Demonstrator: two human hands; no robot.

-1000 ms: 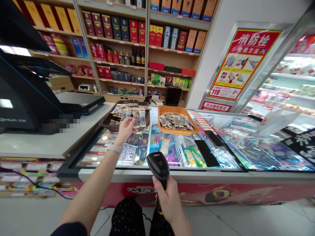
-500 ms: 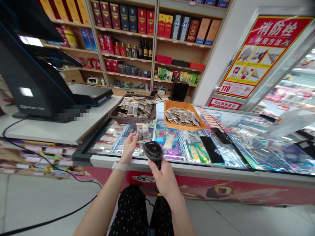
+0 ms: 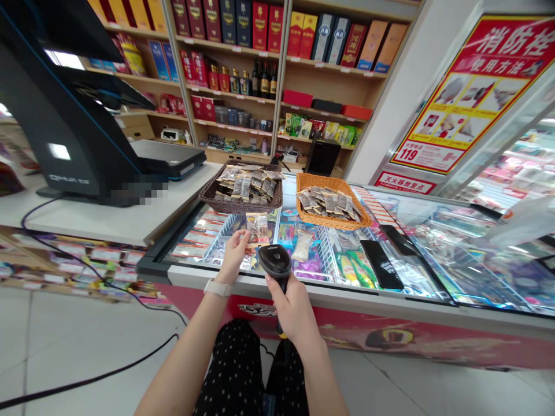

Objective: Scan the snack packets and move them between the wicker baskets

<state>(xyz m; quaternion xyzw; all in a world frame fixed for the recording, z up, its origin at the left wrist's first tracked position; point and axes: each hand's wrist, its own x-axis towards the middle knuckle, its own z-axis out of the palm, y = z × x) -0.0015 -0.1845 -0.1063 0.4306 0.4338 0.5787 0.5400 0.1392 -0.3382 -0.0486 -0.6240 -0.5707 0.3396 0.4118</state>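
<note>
My left hand [image 3: 235, 254] pinches the left edge of a small clear packet [image 3: 258, 227] with printing on it, held above the glass freezer lid. Wrapped in my right hand [image 3: 295, 306] is the handle of a black barcode scanner [image 3: 276, 261]. The scanner's head points forward at the packet and hides a little of the area below it. Just beyond the packet stands a dark brown wicker basket [image 3: 208, 197] full of similar packets. To its right is an orange wicker basket [image 3: 364, 218] with more packets.
Two black phones, one nearer [image 3: 381, 264] and one farther [image 3: 398, 240], lie on the freezer glass at right. A checkout machine [image 3: 87, 133] with a scale [image 3: 169, 159] stands on the left counter [image 3: 130, 222]. A black cable [image 3: 108, 281] hangs at left. Stocked shelves are behind.
The whole view has shifted, so things sit slightly farther right. The packet has tilted, and a red patch now shows on it. Both hands keep their hold.
</note>
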